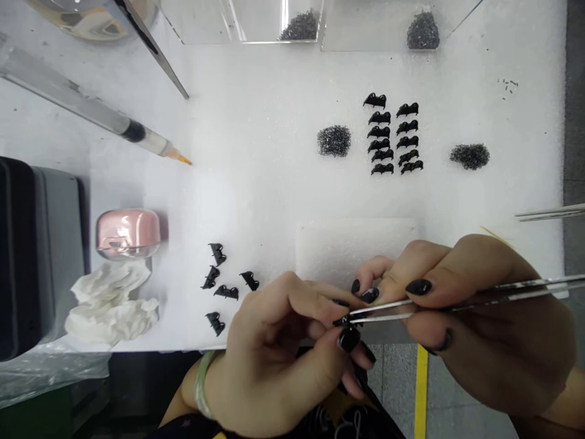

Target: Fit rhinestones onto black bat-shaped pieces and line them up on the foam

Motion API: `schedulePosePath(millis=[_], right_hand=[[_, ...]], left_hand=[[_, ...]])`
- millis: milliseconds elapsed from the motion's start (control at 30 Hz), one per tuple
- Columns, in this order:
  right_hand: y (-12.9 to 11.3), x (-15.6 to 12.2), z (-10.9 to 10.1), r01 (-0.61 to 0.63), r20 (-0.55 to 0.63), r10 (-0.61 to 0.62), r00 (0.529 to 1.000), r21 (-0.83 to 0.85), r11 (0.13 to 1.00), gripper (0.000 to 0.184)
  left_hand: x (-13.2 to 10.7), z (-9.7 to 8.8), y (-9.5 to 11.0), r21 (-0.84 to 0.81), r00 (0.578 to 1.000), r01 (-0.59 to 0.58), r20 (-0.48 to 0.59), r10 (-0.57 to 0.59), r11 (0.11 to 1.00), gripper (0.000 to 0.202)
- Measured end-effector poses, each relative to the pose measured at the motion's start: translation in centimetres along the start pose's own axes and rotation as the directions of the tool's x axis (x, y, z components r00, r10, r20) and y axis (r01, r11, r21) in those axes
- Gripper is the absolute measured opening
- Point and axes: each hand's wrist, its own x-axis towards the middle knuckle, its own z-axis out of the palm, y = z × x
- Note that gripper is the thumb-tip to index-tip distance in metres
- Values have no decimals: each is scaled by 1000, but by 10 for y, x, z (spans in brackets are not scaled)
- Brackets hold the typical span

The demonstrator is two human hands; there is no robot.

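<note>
My left hand (283,341) pinches a small black plastic part (343,320) between thumb and forefinger near the table's front edge. My right hand (475,317) grips metal tweezers (457,302) whose tips meet that part. Several loose black parts (226,291) lie on the white foam to the left of my left hand. Two neat columns of the same black parts (393,135) sit further back, between two small heaps of tiny dark springs (334,140) (470,155).
A syringe with an orange tip (137,134) lies at the back left. A pink-lidded container (128,233) and crumpled white tissue (109,302) sit at the left beside a dark box (36,256). Clear bins (301,24) hold more springs. Another pair of tweezers (551,213) lies at the right edge.
</note>
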Motion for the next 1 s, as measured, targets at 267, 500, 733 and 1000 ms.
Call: schedulePosePath(millis=[267,500,733,1000], right_hand=[[8,4,0,56,79,-62,995,71,996,11],[12,9,4,33,82,-60,995,299,954,22],[12,8,2,1,94,-18,995,177,984,31],[11,14,5,46,78,-61,995,172,984,21]], left_hand=[[-1,-3,1,-17,1000,-6,23,7,1000,36],[0,-1,3,-1,1000,-11,3,11,1000,35],[-4,-7,2,37,1000,-12,25,11,999,34],[-3,-8,1,91,999,-14,-33,17,996,25]])
